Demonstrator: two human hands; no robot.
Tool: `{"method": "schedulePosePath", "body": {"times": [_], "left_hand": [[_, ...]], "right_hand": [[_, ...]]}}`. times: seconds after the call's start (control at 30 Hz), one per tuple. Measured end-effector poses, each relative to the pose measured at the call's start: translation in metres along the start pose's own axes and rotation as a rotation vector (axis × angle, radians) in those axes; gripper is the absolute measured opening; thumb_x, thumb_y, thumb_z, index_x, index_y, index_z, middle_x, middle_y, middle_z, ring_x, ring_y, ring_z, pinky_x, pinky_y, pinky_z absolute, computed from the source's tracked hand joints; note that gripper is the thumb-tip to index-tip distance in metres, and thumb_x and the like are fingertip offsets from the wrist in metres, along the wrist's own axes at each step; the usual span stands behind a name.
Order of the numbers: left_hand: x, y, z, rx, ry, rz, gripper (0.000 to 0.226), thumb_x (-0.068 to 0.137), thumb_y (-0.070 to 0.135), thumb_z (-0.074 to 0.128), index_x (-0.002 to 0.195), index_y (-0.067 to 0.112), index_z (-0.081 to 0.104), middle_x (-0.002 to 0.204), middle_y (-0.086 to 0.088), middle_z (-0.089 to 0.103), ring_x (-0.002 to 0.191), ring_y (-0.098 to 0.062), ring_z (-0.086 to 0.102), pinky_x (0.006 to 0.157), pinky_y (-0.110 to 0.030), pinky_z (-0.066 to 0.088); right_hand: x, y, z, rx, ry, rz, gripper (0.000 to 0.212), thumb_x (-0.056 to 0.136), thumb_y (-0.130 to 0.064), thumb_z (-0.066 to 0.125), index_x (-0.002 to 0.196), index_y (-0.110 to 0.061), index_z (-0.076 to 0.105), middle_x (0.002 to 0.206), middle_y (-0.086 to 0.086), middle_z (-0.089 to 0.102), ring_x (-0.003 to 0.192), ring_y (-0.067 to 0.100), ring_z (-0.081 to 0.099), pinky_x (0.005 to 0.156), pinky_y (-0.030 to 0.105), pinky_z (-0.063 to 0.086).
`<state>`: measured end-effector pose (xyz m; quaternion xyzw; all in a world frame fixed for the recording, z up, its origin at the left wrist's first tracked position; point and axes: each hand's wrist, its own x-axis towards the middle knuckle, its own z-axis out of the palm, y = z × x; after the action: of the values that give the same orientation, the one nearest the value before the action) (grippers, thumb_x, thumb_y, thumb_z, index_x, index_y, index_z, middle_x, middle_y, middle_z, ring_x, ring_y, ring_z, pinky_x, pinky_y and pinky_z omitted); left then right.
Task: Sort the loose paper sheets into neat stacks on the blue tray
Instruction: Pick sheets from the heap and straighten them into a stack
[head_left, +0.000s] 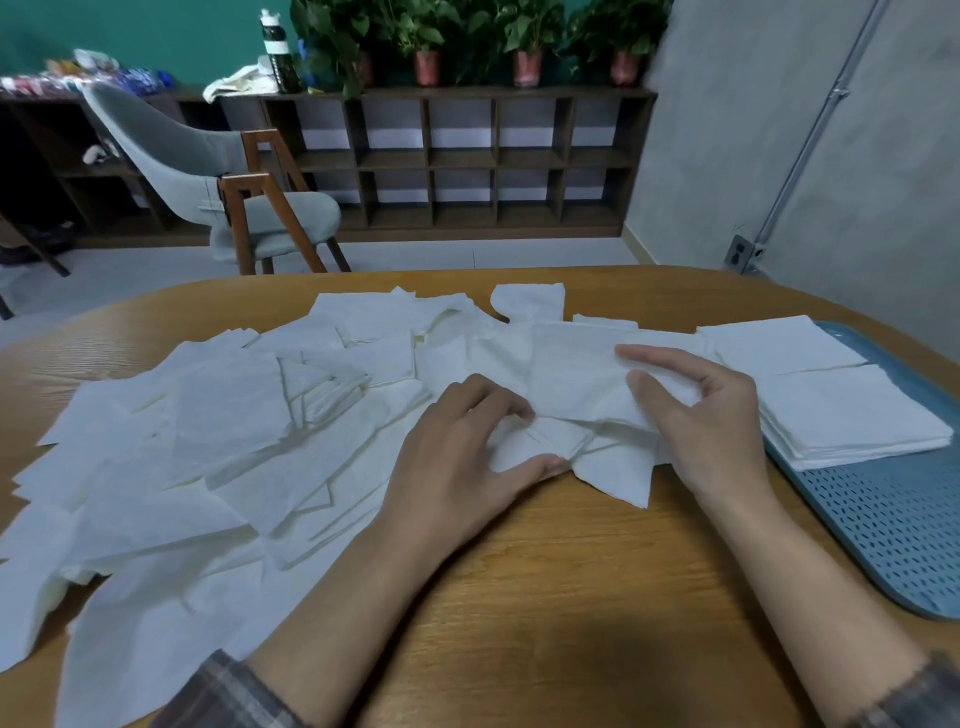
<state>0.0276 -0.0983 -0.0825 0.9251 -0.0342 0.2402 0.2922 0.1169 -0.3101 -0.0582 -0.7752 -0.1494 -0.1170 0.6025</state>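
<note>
Creased white paper sheet just left of blue perforated plastic tray. Left hand fingers curl, pinching its near corner; right hand fingers pinch its tray-side edge.

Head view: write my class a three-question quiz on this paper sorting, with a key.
1. True or false: the blue tray lies on the person's left.
2. The neat stacks rest on: A a box, B the tray, C a bag.
3. Which hand is nearer the tray?
Key: 1 false, it lies on the right. 2 B. 3 The right hand; it and the left hand both grip loose sheets.
</note>
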Motion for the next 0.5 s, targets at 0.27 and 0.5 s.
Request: {"method": "schedulePosePath", "body": {"times": [0.27,0.5], "left_hand": [[0.002,-0.001,0.015,0.135,-0.069,0.160,0.030,0.094,0.039,0.074,0.121,0.028,0.075,0.126,0.011,0.064,0.116,-0.013,0.057,0.093,-0.038,0.049],[0.002,0.001,0.018,0.051,0.034,0.161,0.016,0.098,0.035,0.069,0.102,0.027,0.082,0.108,0.014,0.071,0.102,-0.012,0.063,0.087,-0.037,0.047]], "right_hand": [[0.000,0.000,0.001,0.007,0.033,-0.015,0.029,0.100,-0.007,0.066,0.109,-0.029,0.082,0.109,-0.030,0.074,0.110,-0.017,0.060,0.089,-0.001,0.040],[0.000,0.001,0.003,-0.016,-0.031,-0.021,0.029,0.101,-0.008,0.064,0.113,-0.029,0.080,0.118,-0.025,0.072,0.113,-0.019,0.057,0.087,-0.003,0.039]]}}
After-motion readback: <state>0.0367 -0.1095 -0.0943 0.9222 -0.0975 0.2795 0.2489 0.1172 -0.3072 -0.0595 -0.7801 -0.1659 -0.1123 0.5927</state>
